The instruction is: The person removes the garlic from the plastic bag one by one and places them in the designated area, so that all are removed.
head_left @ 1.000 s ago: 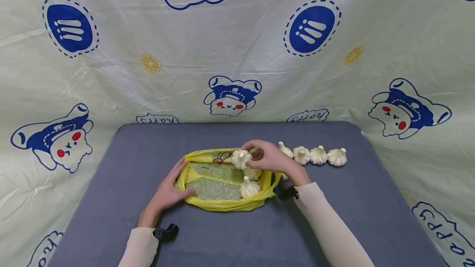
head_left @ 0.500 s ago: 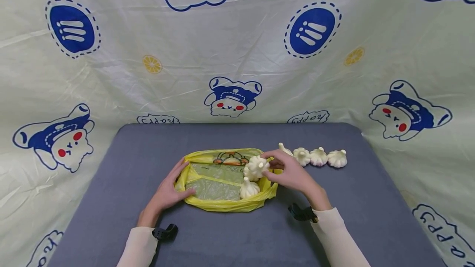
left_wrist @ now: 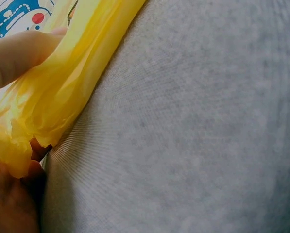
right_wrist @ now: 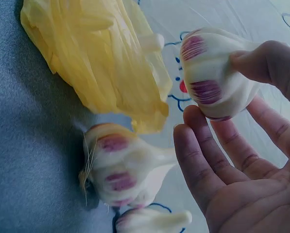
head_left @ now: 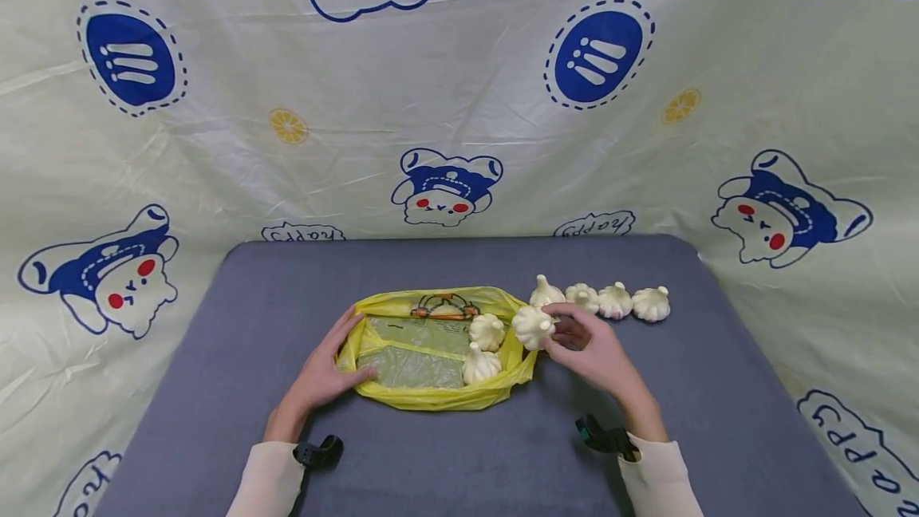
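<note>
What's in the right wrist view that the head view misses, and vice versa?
Right wrist only: purple patches on the held garlic bulb, and stringy roots at the base of a bulb standing on the table.

Head only: the left hand holding the left end of the yellow bag, and the orange-and-black print on that bag.

Both: the right hand pinching the bulb, part of the bag, other bulbs on the table.

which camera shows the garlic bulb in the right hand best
The right wrist view: the garlic bulb looks largest there, its purple patches clear in the right hand. The head view shows it small, overlapping the yellow bag's edge; the left wrist view doesn't show it.
</note>
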Tool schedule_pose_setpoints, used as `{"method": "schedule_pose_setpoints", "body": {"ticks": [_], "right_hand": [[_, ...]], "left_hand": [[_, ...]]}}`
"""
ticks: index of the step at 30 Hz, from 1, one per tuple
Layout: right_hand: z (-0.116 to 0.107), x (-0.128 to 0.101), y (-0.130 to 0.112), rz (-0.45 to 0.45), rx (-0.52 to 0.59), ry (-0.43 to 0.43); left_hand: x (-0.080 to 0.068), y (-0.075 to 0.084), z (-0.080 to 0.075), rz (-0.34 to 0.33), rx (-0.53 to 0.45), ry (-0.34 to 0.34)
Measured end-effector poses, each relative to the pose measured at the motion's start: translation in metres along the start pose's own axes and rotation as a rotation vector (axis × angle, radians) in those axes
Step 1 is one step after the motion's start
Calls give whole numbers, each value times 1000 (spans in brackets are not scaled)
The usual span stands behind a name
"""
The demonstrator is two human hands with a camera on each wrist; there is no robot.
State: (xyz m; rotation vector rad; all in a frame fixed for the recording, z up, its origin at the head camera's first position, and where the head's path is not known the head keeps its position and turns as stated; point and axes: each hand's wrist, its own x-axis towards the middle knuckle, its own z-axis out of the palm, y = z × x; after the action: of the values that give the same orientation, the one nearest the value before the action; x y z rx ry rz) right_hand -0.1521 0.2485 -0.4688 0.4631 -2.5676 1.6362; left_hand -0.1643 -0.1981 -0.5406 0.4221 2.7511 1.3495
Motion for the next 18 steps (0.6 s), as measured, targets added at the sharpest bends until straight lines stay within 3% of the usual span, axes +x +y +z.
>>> {"method": "schedule_pose_setpoints", "body": {"ticks": [10,18], "right_hand": [[-21,-13,16,-37,56,124],[-33,-19,32,-6,85,222]], "left_hand": [[-1,2,0,0,-19,4],[-1,1,0,-13,-24,4]]}}
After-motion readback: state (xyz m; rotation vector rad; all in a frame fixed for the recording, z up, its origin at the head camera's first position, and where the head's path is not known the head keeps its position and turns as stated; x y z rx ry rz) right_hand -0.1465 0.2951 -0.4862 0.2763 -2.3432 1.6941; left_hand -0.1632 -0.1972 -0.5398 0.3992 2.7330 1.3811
